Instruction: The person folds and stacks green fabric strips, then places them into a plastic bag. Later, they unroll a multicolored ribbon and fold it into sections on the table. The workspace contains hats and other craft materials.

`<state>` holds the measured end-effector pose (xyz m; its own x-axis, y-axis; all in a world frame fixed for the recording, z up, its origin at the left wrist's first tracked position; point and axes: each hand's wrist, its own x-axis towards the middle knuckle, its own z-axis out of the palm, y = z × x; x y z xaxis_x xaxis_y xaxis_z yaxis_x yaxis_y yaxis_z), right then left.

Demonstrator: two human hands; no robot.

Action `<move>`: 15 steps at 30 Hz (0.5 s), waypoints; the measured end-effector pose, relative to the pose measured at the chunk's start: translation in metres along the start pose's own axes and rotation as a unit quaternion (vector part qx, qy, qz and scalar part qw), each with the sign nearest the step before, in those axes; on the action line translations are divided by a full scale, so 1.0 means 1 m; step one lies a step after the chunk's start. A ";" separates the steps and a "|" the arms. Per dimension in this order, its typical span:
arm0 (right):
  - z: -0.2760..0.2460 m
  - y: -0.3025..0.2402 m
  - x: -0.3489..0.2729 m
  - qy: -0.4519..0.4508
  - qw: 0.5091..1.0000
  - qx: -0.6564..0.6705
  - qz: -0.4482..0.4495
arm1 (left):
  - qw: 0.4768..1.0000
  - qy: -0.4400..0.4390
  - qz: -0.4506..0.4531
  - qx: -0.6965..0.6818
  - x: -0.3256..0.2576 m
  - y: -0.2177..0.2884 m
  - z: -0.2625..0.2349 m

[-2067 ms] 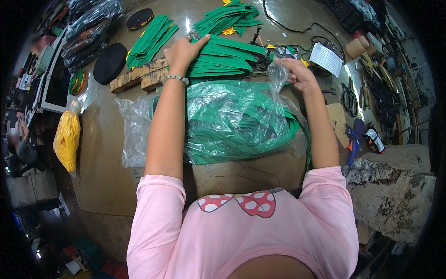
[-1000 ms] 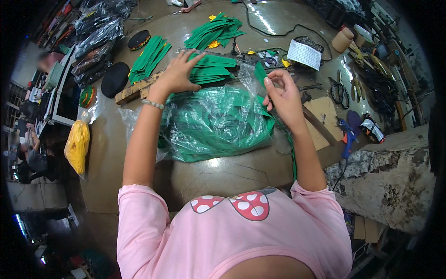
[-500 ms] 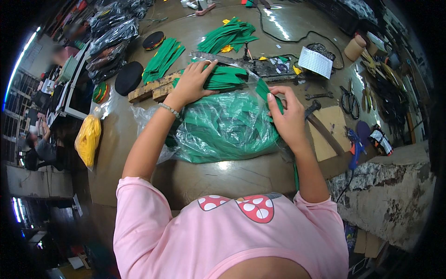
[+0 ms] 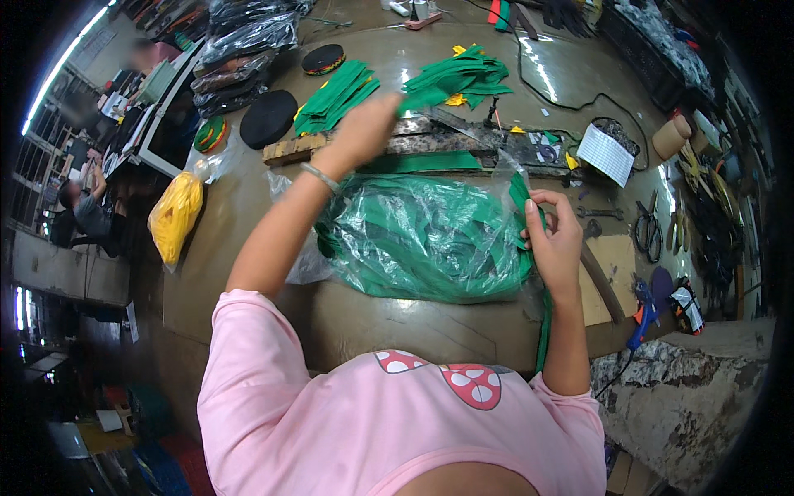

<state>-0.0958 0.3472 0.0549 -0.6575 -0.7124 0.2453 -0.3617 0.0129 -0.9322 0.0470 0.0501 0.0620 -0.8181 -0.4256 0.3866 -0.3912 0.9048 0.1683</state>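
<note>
My left hand [image 4: 368, 132], smeared by motion, is raised over the far edge of the wooden board [image 4: 285, 151]. Green fabric strips [image 4: 416, 102] stick out from its fingers toward the far strip pile. On the board lies a single flat green strip [image 4: 426, 162]. A clear plastic bag [image 4: 422, 236] full of green fabric strip sits in front of me. At the bag's right end my right hand [image 4: 556, 236] pinches a green fabric band [image 4: 519, 192] between thumb and fingers. Part of that band is hidden by the plastic and my fingers.
Green strip piles [image 4: 337, 97] [image 4: 467, 76] lie beyond the board. A yellow bag [image 4: 175, 219] and black round cap [image 4: 267, 118] are left. Right are a hammer [image 4: 601, 285], scissors [image 4: 648, 225], wrench [image 4: 600, 213], glue gun [image 4: 642, 314] and white paper [image 4: 607, 155].
My left hand has lifted off the board and moved away with the bunch of green strips, leaving one strip there. My right hand keeps its pinch. The whole view has shifted.
</note>
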 end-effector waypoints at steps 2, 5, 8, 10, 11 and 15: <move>-0.001 -0.001 0.000 -0.001 1.000 0.017 0.026 | 0.994 0.105 0.013 0.000 0.017 -0.025 -0.020; -0.002 -0.003 0.000 0.004 0.999 0.010 0.030 | 0.992 0.116 -0.035 0.047 0.044 -0.075 -0.042; -0.003 -0.005 0.000 0.001 0.999 0.016 0.050 | 0.994 0.034 -0.070 0.081 0.061 -0.121 -0.042; -0.004 -0.005 0.001 -0.002 0.999 0.023 0.047 | 0.994 -0.064 -0.072 0.059 0.061 -0.129 -0.029; -0.004 -0.004 0.001 -0.003 0.999 0.025 0.045 | 0.974 -0.027 -0.085 0.207 0.051 -0.122 -0.018; -0.004 -0.002 0.001 -0.002 0.999 0.004 0.035 | 0.988 0.101 0.088 0.076 0.026 -0.058 -0.002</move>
<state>-0.0985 0.3494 0.0584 -0.6781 -0.7131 0.1778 -0.3092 0.0573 -0.9493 0.0490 -0.0135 0.0641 -0.7848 -0.2366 0.5729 -0.3212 0.9457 -0.0495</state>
